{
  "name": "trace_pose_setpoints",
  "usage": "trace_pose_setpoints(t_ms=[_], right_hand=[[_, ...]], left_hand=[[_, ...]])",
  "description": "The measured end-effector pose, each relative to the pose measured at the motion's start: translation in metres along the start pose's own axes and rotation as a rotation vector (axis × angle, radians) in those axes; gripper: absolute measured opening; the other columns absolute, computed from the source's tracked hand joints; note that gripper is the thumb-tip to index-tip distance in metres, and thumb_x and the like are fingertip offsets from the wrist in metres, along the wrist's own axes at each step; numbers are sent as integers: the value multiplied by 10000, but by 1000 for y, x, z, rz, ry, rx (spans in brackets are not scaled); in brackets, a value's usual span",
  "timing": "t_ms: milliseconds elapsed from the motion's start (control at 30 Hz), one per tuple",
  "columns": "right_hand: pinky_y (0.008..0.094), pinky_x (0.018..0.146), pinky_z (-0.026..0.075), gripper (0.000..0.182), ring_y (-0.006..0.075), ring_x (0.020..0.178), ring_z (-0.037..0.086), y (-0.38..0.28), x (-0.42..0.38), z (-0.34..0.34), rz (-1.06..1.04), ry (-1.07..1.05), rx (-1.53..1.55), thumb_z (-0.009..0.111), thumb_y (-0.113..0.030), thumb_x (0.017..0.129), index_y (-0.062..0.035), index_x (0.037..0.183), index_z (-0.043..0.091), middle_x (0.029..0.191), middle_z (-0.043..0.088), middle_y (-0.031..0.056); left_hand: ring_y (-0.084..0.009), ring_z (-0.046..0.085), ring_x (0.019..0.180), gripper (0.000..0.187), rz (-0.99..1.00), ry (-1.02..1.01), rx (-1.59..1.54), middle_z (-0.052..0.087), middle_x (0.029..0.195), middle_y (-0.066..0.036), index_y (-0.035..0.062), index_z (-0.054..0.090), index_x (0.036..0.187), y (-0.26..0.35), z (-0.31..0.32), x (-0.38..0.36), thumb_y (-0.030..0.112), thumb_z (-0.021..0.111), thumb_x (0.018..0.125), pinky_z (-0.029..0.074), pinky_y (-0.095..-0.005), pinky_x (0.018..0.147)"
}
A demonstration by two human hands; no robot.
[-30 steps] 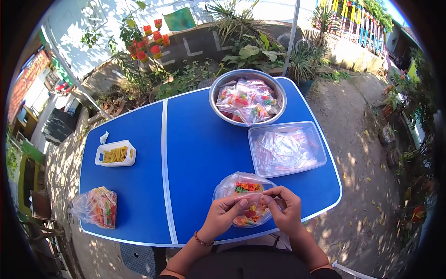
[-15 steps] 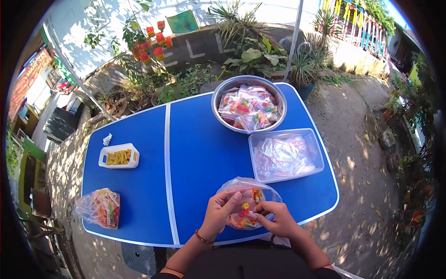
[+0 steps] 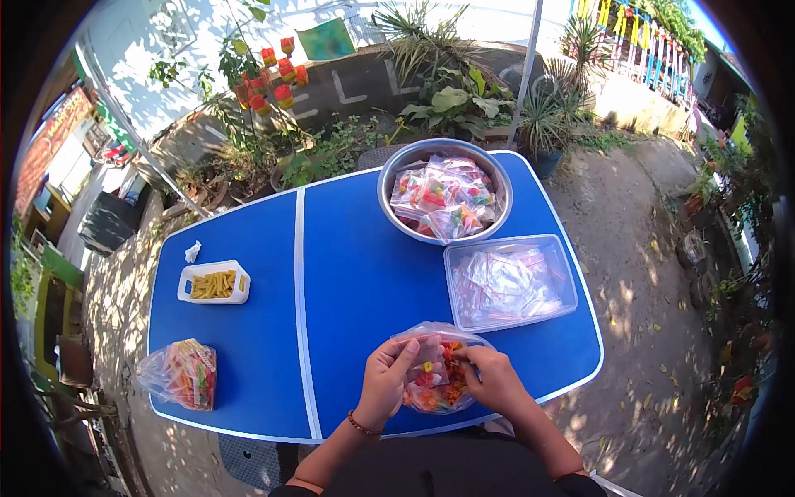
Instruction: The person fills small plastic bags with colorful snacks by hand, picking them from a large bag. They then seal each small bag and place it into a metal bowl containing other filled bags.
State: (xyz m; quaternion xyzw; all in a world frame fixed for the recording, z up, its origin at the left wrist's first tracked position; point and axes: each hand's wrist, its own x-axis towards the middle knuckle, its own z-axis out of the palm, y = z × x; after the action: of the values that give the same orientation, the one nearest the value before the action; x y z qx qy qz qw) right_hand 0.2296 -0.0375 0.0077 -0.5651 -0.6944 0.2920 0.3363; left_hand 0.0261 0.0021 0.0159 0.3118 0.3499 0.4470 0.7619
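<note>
My left hand (image 3: 384,383), a beaded bracelet at its wrist, pinches a small clear zip bag (image 3: 426,356) with a few colourful pieces inside. Beneath it lies a larger open plastic bag (image 3: 431,407) full of small orange, red and yellow pieces that look like candy. Over the right side of that bag, my right hand (image 3: 493,377) reaches down with its fingers curled together among the pieces. What its fingertips hold, if anything, is hidden.
A metal bowl (image 3: 387,199) of filled bags stands at the back. Beside it is a clear plastic box (image 3: 571,290) of flat zip bags. On the left of the blue table (image 3: 356,273) are a white basket (image 3: 240,291) of yellow sticks, a crumpled tissue (image 3: 193,251) and a bag of coloured sticks (image 3: 192,377).
My right hand has moved from the small zip bag's side up and right, into the large bag. The left hand still holds the small bag, shifted slightly left.
</note>
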Motion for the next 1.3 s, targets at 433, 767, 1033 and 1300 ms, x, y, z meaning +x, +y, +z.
trace_pose_setpoints(t_ms=[433,767,1033,1300], right_hand=[[442,827,522,166,382,923,628,-2,2,0,-42,-66,-118,649,-1,830,-2,994,674,961,633,174],[439,789,525,141,379,879,633,-5,0,-1,-51,-20,-82,650,-13,843,-1,981,673,932,630,166],[427,763,540,129,340,861,642,-1,-6,5,-20,-70,-202,713,-87,810,-48,933,710,920,620,133],[424,759,561,136,316,953,641,0,-4,12,-67,-129,-361,721,-134,773,-47,873,692,1039,613,144]], left_hand=[[-269,692,1092,288,5,30,4,665,1245,-212,-28,585,1256,-1,-2,-1,160,532,1044,618,-407,868],[-236,697,1085,293,-36,19,15,683,1223,-182,-25,593,1275,0,-4,-4,153,531,1050,611,-359,876],[-258,695,1093,327,-19,45,64,676,1231,-207,-40,591,1277,2,-9,-4,183,535,1046,618,-407,872],[-250,698,1084,310,-40,45,41,680,1222,-207,-41,598,1264,3,-7,-2,169,534,1045,617,-387,867]])
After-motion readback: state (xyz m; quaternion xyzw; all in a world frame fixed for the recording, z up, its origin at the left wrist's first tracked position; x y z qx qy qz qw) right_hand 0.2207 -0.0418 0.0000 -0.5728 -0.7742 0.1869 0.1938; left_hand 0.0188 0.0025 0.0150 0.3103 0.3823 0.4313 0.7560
